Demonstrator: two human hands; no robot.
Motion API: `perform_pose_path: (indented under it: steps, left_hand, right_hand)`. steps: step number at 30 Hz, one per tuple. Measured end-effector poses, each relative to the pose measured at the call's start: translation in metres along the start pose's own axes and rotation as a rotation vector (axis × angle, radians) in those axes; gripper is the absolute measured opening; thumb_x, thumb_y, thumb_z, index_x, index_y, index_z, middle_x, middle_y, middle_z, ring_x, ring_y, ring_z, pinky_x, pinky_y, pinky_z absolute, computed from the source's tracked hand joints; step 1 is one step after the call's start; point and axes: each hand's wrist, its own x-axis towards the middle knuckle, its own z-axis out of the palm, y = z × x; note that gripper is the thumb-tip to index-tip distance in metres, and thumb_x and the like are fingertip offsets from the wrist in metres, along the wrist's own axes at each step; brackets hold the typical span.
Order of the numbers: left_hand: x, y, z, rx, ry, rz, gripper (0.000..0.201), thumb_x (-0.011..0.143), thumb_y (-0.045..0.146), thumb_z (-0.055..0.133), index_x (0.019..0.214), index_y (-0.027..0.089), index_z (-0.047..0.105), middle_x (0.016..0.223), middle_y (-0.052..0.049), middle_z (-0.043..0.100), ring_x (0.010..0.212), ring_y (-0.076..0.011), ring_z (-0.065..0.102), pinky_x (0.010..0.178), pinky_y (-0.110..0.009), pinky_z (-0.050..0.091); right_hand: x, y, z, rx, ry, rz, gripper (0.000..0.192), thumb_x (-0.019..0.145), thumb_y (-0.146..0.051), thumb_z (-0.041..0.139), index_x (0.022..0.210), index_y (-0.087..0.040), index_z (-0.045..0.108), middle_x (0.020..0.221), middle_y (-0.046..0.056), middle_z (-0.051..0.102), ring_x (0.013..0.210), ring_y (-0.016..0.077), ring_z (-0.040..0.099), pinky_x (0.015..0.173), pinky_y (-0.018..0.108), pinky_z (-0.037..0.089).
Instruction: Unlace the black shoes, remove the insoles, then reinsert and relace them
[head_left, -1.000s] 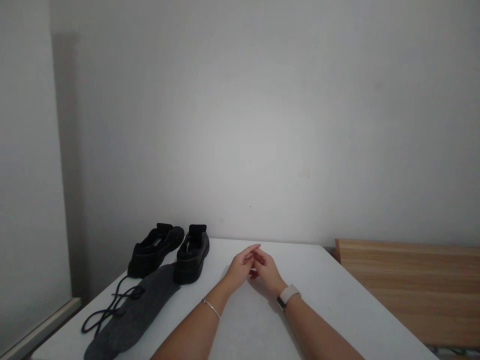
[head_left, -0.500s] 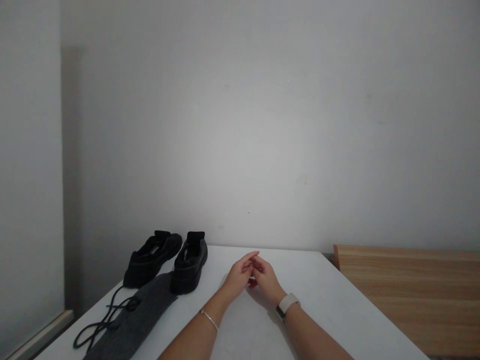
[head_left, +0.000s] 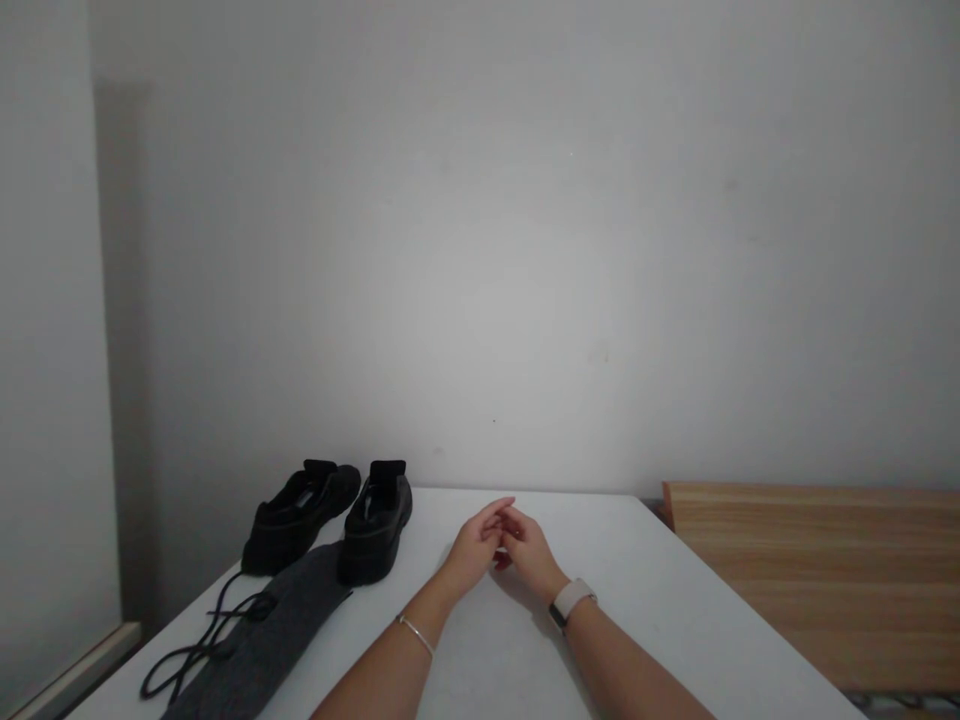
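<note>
Change since earlier frame: hands barely shifted, still joined mid-counter; the view has swung a little, so shoes and wooden surface sit slightly elsewhere in frame.
Head view, hands: left hand [head_left: 471,549] and right hand [head_left: 529,553] meet at the fingertips, resting on the white counter [head_left: 675,610]; fingers loosely curled against each other, grasping nothing.
Head view, wrists: thin bracelet [head_left: 415,633] on the left, pale-strapped watch [head_left: 571,600] on the right; both forearms lie flat, likely an idle resting pose.
Head view, nearest things: two black shoes, left shoe [head_left: 298,513] and right shoe [head_left: 376,520], stand side by side near the counter's far left, well apart from the hands.
Head view, in front of shoes: a grey insole [head_left: 262,640] lies flat, a loose black lace [head_left: 196,648] coiled on its left edge.
Head view, right: wooden surface [head_left: 817,570] beside the counter.
</note>
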Motion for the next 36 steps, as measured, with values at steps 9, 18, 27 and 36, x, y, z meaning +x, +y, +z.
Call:
perform_pose_path:
  steps: [9, 18, 27, 36]
  left_hand:
    - [-0.0017, 0.0026, 0.0012, 0.021, 0.003, 0.003, 0.058, 0.069, 0.014, 0.051, 0.127, 0.016, 0.047, 0.102, -0.012, 0.061, 0.079, -0.0174, 0.059, 0.054, -0.022, 0.047]
    - [-0.0011, 0.0004, 0.0017, 0.015, 0.013, -0.002, 0.060, 0.068, 0.014, 0.052, 0.128, 0.016, 0.047, 0.104, -0.013, 0.061, 0.081, -0.0194, 0.060, 0.053, -0.023, 0.047]
    - [0.0008, -0.0044, -0.0008, 0.031, 0.007, -0.001, 0.059, 0.069, 0.012, 0.051, 0.128, 0.017, 0.046, 0.104, -0.012, 0.062, 0.084, -0.0193, 0.060, 0.055, -0.023, 0.049]
    - [-0.0015, -0.0004, 0.0006, 0.026, 0.010, -0.009, 0.057, 0.071, 0.015, 0.052, 0.128, 0.018, 0.046, 0.106, -0.012, 0.061, 0.084, -0.0191, 0.061, 0.055, -0.023, 0.049]
  right_hand:
    - [0.0002, 0.0011, -0.0001, 0.011, 0.012, 0.008, 0.030, 0.062, -0.017, 0.048, 0.090, -0.016, 0.058, 0.081, 0.005, 0.066, 0.056, 0.0144, 0.058, 0.039, 0.021, 0.043]
    - [-0.0006, 0.0004, 0.0008, -0.017, 0.001, 0.010, 0.035, 0.062, -0.018, 0.046, 0.095, -0.017, 0.059, 0.084, 0.006, 0.067, 0.058, 0.0154, 0.060, 0.039, 0.021, 0.042]
    - [0.0001, 0.0030, 0.0006, -0.014, 0.002, -0.007, 0.035, 0.061, -0.018, 0.045, 0.093, -0.017, 0.059, 0.085, 0.007, 0.067, 0.063, 0.0186, 0.061, 0.039, 0.023, 0.043]
    - [-0.0016, -0.0002, 0.0006, -0.005, 0.004, -0.010, 0.032, 0.060, -0.017, 0.045, 0.089, -0.018, 0.056, 0.083, 0.006, 0.066, 0.062, 0.0189, 0.061, 0.040, 0.024, 0.044]
